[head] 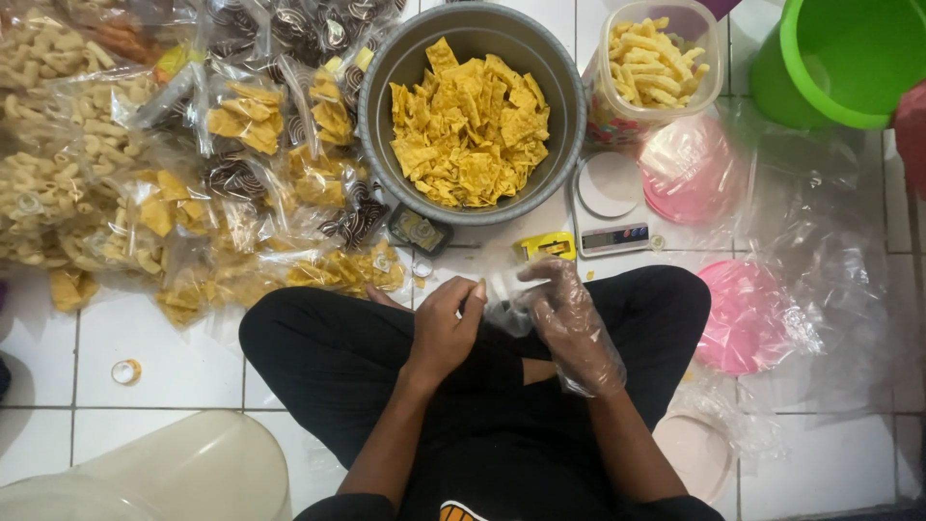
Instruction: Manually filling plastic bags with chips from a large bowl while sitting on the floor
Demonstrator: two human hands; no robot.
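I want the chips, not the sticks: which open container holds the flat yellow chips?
The big round grey pot; the clear plastic jar to its right holds stick-shaped snacks.

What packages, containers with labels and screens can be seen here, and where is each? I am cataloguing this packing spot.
Clear snack bags: heaped on the floor, left; yellow chips, pale curls, brown swirls.
Small scale: right of the grey basin; white, round platform, dark strip screen.
Clear tub: top, beside the basin; yellow sticks inside, coloured label.
Clear bag: between left hand and plastic-gloved right hand.
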